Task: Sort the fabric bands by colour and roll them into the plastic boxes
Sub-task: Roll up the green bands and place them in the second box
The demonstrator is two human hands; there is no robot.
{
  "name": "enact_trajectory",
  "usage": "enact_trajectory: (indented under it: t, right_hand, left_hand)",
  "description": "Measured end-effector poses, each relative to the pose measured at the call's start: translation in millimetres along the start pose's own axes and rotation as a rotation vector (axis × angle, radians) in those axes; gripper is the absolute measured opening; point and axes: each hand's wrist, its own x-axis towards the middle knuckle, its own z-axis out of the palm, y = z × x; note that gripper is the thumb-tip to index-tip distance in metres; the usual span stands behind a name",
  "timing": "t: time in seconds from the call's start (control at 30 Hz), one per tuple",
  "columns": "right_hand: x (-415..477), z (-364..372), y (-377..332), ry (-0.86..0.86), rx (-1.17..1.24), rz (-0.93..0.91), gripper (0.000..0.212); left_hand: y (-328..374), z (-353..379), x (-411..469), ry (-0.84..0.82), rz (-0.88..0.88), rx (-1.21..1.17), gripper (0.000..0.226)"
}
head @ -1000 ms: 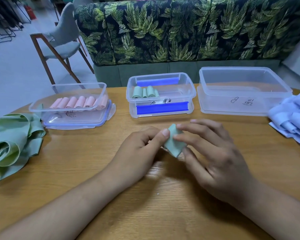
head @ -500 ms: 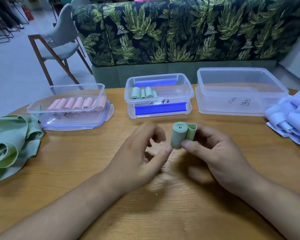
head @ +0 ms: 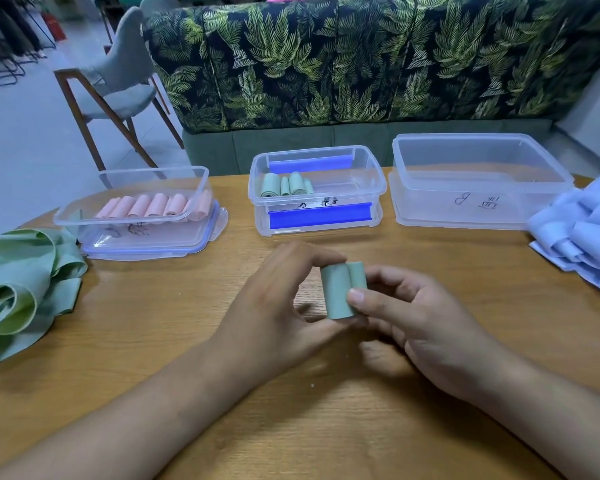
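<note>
Rolled green band (head: 340, 292) is held just above the wooden surface (head: 153, 341), centre front, long axis upright, with its tail end bulging on the right side. My right hand (head: 426, 320) pinches it, thumb in front and fingers (head: 390, 277) behind. My left hand (head: 274, 306) clamps it top and bottom. The target, I reckon, is the middle box (head: 378, 192) holding green rolls (head: 286, 184), straight ahead past the fingertips. The right hand looks the better carrier, and the left must let go first.

Leaf-print sofa (head: 361, 64), grey chair (head: 118, 84)
</note>
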Motion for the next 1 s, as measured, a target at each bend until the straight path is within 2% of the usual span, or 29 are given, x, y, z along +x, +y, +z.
enact_trajectory:
  t: [0.3, 0.47, 0.6, 0.73, 0.87, 1.0]
  right_hand:
    - [3, -3, -3, 0.028, -0.065, 0.061, 0.041]
    - [4, -2, -10, 0.085, -0.122, 0.083, 0.031]
    - [3, 1, -35, 0.145, -0.171, 0.002, 0.028]
    - [32, -1, -85, 0.198, -0.283, -0.069, 0.025]
    - [95, -4, -128, 0.314, -0.585, -0.098, 0.039]
    - [156, -1, -136, 0.443, -0.927, -0.029, 0.035]
  left_hand:
    - [-6, -1, 2, -0.065, 0.090, 0.074, 0.044]
    - [-15, 5, 5, -0.109, 0.118, 0.089, 0.052]
    - [-21, -4, 12, -0.106, 0.172, 0.130, 0.072]
    - [-47, -20, 40, 0.037, 0.078, 0.251, 0.050]
    - [-83, -17, 75, 0.182, -0.087, 0.334, 0.031]
    - [-105, -5, 73, 0.163, -0.172, 0.307, 0.033]
